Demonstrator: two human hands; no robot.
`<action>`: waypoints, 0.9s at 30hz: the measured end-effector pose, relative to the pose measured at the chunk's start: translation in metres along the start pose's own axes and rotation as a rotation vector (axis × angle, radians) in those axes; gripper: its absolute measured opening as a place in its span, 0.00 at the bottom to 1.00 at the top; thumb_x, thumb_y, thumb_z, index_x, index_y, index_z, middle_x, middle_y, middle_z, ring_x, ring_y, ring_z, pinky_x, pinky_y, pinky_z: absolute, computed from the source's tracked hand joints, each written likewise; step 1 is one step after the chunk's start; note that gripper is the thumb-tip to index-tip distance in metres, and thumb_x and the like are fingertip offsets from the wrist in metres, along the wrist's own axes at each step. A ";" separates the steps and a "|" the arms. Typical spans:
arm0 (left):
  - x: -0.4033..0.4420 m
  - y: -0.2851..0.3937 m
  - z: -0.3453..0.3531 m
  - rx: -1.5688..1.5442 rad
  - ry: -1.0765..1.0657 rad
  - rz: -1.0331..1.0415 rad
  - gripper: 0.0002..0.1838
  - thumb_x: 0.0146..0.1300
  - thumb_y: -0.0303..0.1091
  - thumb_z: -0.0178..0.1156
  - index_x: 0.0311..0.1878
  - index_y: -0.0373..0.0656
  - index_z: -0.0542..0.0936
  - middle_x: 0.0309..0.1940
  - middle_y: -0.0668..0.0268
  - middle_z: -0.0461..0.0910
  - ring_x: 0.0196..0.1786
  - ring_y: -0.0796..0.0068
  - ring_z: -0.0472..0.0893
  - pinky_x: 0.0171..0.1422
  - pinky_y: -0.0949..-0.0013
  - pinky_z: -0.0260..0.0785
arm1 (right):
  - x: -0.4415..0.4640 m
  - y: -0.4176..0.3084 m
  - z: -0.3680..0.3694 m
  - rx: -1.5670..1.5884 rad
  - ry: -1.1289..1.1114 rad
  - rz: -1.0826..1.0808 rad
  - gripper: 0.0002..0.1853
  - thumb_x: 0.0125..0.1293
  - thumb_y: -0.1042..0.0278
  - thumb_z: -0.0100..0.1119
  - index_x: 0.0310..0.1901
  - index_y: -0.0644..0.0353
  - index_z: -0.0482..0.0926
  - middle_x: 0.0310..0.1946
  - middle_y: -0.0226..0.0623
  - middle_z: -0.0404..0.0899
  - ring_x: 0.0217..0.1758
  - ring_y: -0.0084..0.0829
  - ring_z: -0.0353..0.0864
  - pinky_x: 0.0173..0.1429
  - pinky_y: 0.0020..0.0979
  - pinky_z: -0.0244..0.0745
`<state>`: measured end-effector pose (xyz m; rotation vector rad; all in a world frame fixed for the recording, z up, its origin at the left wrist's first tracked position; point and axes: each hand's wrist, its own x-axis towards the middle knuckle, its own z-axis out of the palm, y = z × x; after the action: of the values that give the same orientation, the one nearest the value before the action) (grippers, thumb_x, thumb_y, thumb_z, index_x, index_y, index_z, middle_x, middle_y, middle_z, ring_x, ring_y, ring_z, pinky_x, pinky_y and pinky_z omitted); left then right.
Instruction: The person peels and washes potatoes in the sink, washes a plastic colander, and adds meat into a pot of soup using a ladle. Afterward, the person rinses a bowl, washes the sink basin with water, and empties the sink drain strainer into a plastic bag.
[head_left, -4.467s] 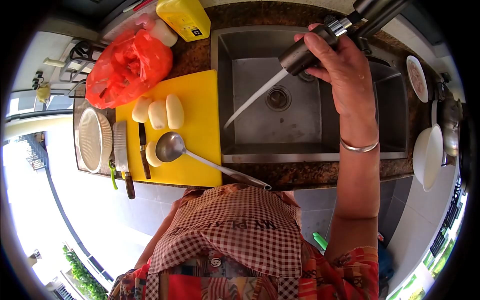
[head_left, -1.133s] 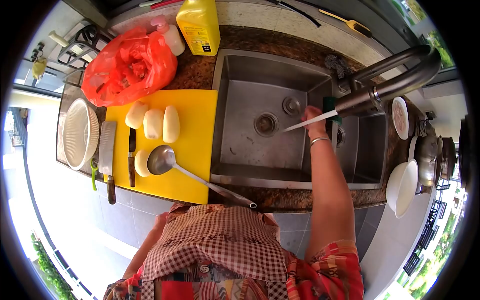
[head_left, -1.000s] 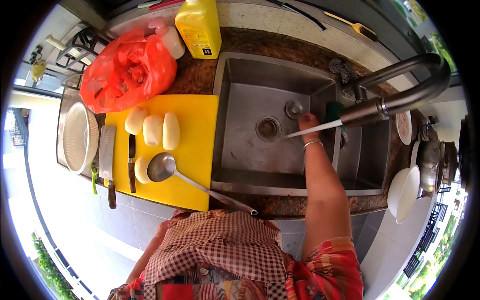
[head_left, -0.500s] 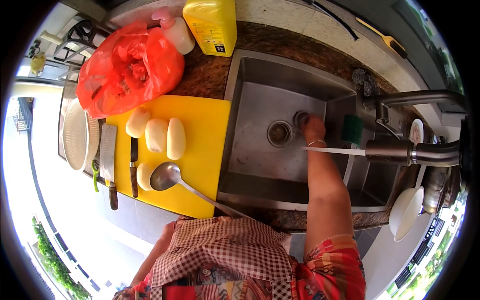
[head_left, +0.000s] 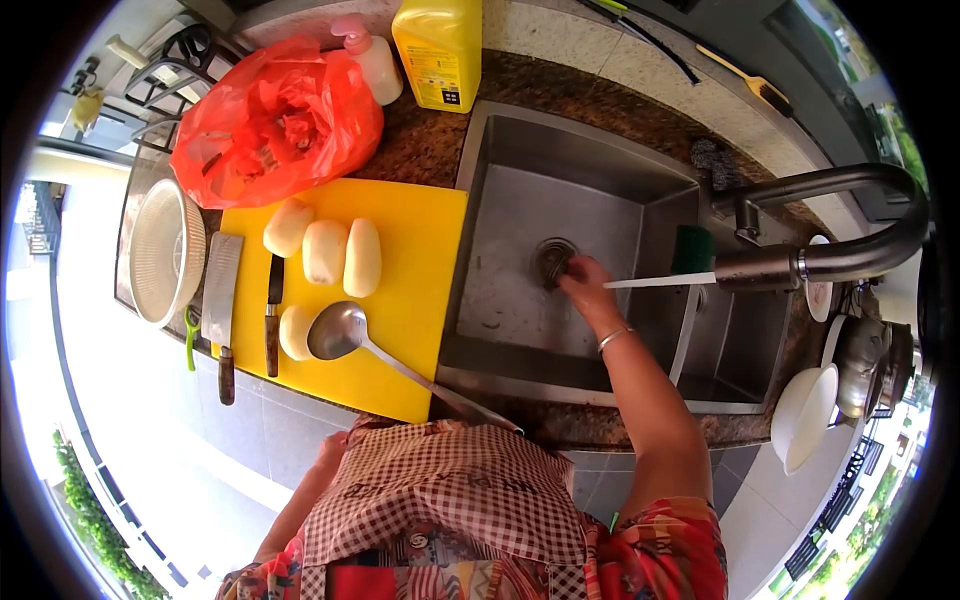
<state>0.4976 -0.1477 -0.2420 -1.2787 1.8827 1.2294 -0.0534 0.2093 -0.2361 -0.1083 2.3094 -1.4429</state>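
Observation:
My right hand (head_left: 588, 284) is down in the large steel sink basin (head_left: 515, 315), its fingers closed on a round metal strainer (head_left: 553, 262) at the drain. Water from the black faucet (head_left: 760, 268) runs in a stream just beside this hand. My left hand (head_left: 337, 445) is low against the apron by the counter's front edge, its fingers hidden. On the yellow cutting board (head_left: 400, 240) lie several peeled white pieces (head_left: 324, 252), a small knife (head_left: 273, 315) and a steel ladle (head_left: 338, 330).
Left of the board are a cleaver (head_left: 221, 290) and a white basket (head_left: 165, 253). Behind it stand a red plastic bag (head_left: 280, 125), a pump bottle (head_left: 378, 70) and a yellow jug (head_left: 438, 55). A green sponge (head_left: 692, 248) hangs at the sink divider; a white bowl (head_left: 804, 418) is at right.
My right hand has left the faucet and reached into the basin. The round strainer that lay behind the drain has moved with my hand onto the drain. The view has shifted.

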 end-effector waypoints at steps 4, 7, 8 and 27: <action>0.003 -0.012 0.001 0.100 0.009 -0.010 0.25 0.62 0.57 0.67 0.46 0.42 0.87 0.38 0.51 0.88 0.41 0.63 0.87 0.46 0.60 0.76 | -0.030 -0.030 -0.031 0.303 -0.005 0.296 0.21 0.60 0.67 0.70 0.55 0.55 0.79 0.42 0.30 0.84 0.45 0.28 0.83 0.52 0.35 0.78; 0.018 -0.044 0.006 0.015 -0.008 -0.027 0.24 0.62 0.56 0.67 0.42 0.41 0.87 0.34 0.51 0.86 0.38 0.63 0.85 0.44 0.58 0.75 | -0.045 -0.033 -0.047 0.502 -0.074 0.388 0.19 0.65 0.63 0.67 0.56 0.52 0.78 0.43 0.30 0.84 0.47 0.30 0.84 0.56 0.40 0.78; 0.033 -0.071 0.009 -0.073 -0.027 -0.040 0.24 0.62 0.56 0.67 0.41 0.41 0.86 0.33 0.50 0.86 0.37 0.63 0.85 0.43 0.57 0.74 | -0.052 -0.039 -0.050 0.560 -0.075 0.399 0.17 0.67 0.61 0.66 0.56 0.52 0.78 0.43 0.30 0.84 0.47 0.31 0.85 0.56 0.41 0.78; -0.012 0.024 -0.010 0.239 0.036 0.108 0.22 0.65 0.52 0.65 0.41 0.37 0.84 0.30 0.50 0.83 0.33 0.67 0.79 0.40 0.56 0.71 | 0.098 0.041 -0.078 0.085 0.433 0.388 0.18 0.61 0.53 0.65 0.40 0.61 0.85 0.26 0.39 0.82 0.30 0.36 0.83 0.36 0.37 0.78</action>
<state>0.4811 -0.1487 -0.2188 -1.0912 2.0762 1.0027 -0.1665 0.2669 -0.2715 0.7019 2.4039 -1.4574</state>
